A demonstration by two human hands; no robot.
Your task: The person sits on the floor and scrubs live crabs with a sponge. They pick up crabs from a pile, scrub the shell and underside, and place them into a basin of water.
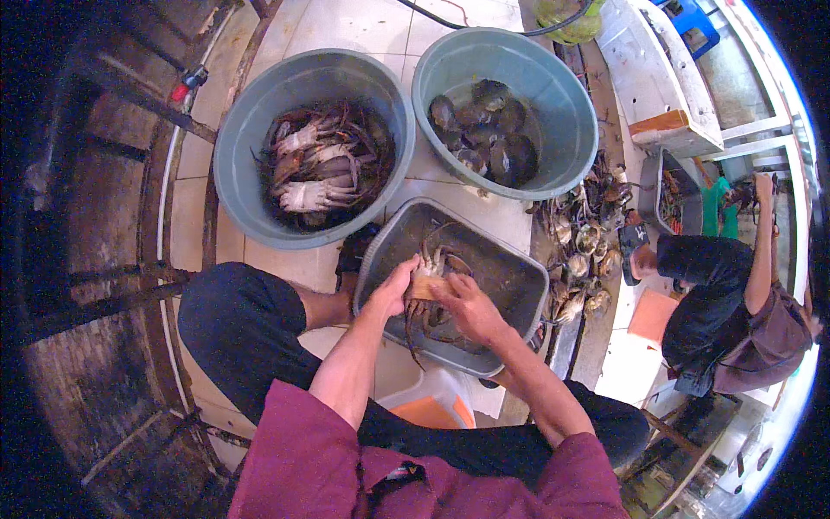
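Over a grey plastic basin (528, 259), my left hand (395, 285) grips a pale-bellied crab (431, 263) by its side. My right hand (470, 308) holds a tan block-like brush (428, 288) against the crab, though the fingers partly cover it and its bristles are not visible. Murky water (499, 279) lies in the basin, with crab legs and another crab part showing below my hands. Beyond the basin, a round blue-grey tub (233, 188) holds several crabs, some belly up. A second round tub (583, 130) holds several dark, rounded crabs or shells in shallow water.
Many crabs or shellfish (583, 253) lie along a board right of the basin. Further right, a seated co-worker (733, 311) holds a dark crab beside a grey crate (671, 194). A white box (661, 78) stands at upper right; a dark metal frame (211, 214) runs along the left.
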